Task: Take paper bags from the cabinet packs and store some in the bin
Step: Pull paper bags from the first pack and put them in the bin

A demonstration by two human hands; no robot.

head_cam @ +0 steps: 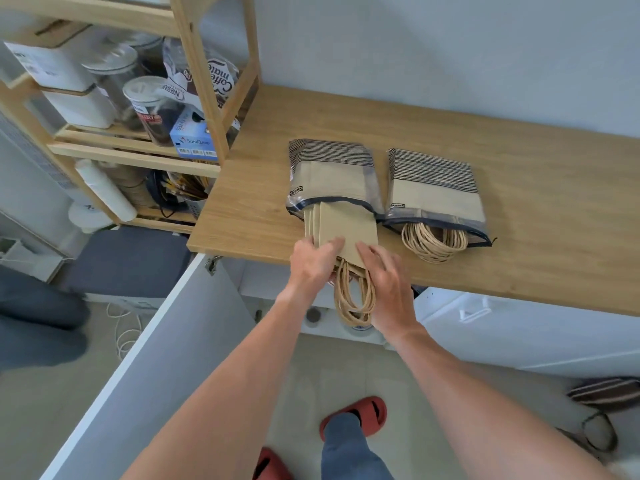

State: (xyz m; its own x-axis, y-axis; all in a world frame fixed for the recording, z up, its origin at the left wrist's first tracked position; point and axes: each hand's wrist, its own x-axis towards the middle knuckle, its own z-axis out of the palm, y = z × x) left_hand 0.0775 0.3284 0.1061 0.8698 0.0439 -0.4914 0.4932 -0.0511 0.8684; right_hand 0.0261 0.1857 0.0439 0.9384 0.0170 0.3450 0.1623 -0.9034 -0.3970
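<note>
My left hand [313, 263] and right hand [388, 282] grip brown paper bags [341, 225] sticking out of the left pack [329, 174] on the wooden worktop [519, 202]; a second pack [434, 192] lies just beside it.

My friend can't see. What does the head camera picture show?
Two hands, left hand and right hand, hold brown paper bags sticking out of a clear pack on a wooden counter. A second pack lies beside it.
</note>
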